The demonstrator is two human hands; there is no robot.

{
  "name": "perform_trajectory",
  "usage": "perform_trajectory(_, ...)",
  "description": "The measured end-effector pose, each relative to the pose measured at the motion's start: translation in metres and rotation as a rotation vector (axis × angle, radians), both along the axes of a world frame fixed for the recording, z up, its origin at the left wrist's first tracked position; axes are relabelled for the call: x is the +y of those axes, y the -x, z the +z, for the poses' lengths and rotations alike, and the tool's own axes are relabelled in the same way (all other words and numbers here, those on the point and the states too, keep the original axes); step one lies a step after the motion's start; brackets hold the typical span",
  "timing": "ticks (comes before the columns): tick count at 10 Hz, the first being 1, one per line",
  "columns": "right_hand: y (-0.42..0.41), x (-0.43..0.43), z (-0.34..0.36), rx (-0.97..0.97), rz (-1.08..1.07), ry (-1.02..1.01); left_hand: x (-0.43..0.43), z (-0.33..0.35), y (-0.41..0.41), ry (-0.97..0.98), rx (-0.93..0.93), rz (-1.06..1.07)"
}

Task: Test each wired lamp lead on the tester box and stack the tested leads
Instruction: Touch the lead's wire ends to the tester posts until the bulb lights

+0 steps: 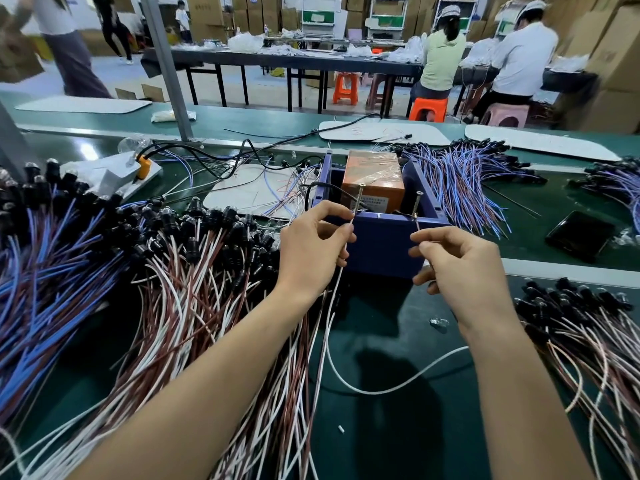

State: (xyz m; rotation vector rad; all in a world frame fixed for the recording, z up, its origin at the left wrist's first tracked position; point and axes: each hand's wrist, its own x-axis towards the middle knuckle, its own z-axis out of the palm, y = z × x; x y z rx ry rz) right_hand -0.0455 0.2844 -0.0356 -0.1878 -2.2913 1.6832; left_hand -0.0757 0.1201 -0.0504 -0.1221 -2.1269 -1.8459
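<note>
The tester box is a blue open crate holding an orange block, with two upright screws on its near rim. My left hand pinches a white wire end of a lamp lead and holds its tip against the left screw. My right hand pinches the lead's other wire end just below the right screw. The white wire loops down over the green mat between my forearms. The lead's lamp socket is not visible.
A big heap of red-and-white leads with black sockets lies left of the box, blue-wired leads further left. Another stack lies at the right, blue-wired bundles behind. A black phone rests right of the box. People work at far tables.
</note>
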Motion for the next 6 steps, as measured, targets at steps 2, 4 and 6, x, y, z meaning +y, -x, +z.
perform_trajectory(2,-0.0006,-0.0003,0.0006,0.0,0.003,0.004,0.0002,-0.001,0.0006,0.004,0.01,0.005)
perform_trajectory(4,-0.0025,-0.0005,0.0024,0.002,0.002,-0.002,-0.0004,-0.0016,0.0012,0.004,0.016,0.008)
perform_trajectory(6,-0.0044,-0.0009,0.0052,-0.001,0.011,-0.011,0.0016,0.0048,-0.0033,0.004,0.03,-0.034)
